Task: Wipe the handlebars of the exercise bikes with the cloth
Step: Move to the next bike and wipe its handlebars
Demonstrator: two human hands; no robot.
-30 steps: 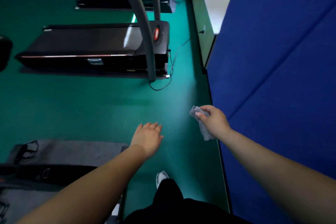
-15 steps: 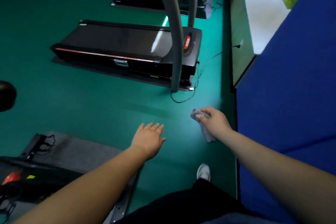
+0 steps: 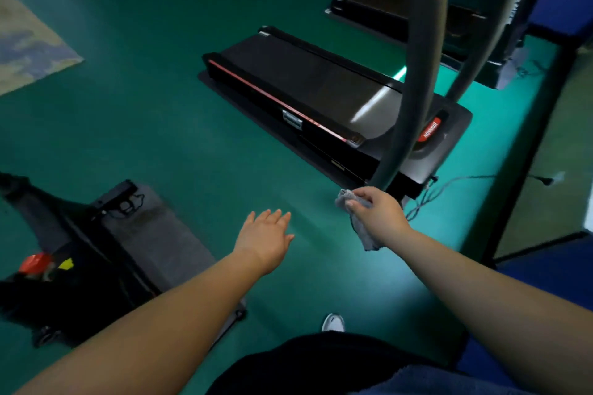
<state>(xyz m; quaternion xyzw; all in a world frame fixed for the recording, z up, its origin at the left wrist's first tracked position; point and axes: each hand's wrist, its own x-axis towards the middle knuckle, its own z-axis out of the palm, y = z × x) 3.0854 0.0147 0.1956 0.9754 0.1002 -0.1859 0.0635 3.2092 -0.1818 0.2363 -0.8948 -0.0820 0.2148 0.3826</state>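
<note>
right hand [image 3: 380, 213]: reaches forward over the floor, fingers curled, pinching the cloth between thumb and fingertips.
cloth [image 3: 364, 234]: grey, crumpled; one bunch sticks out above the grip, the rest hangs below the right hand. it is held in the air just in front of the base of the grey upright.
left hand [image 3: 266, 234]: stretched forward, palm down, fingers straight and close together, holding nothing; it is apart from the cloth and from any machine.
floor [image 3: 144, 125]: green, with a pale glare between the two hands.
treadmill [image 3: 308, 86]: black, low deck with a red stripe along its near edge, lying ahead of the hands; a red label sits on its front cover.
grey upright [image 3: 417, 58]: curved grey post rising from the front of the treadmill and out of the top of the view.
second treadmill [image 3: 378, 9]: farther back, dark, partly hidden behind the grey upright.
cable [image 3: 449, 184]: runs on the floor from the treadmill's front toward the right.
machine at left [image 3: 64, 250]: dark frame on a grey mat, with red and yellow marks; too dark to tell its kind.
rug [image 3: 29, 45]: pale patterned corner at far left.
shoe [image 3: 333, 322]: white toe showing below, between the arms.
blue panel [image 3: 545, 279]: stands along the right edge.
</note>
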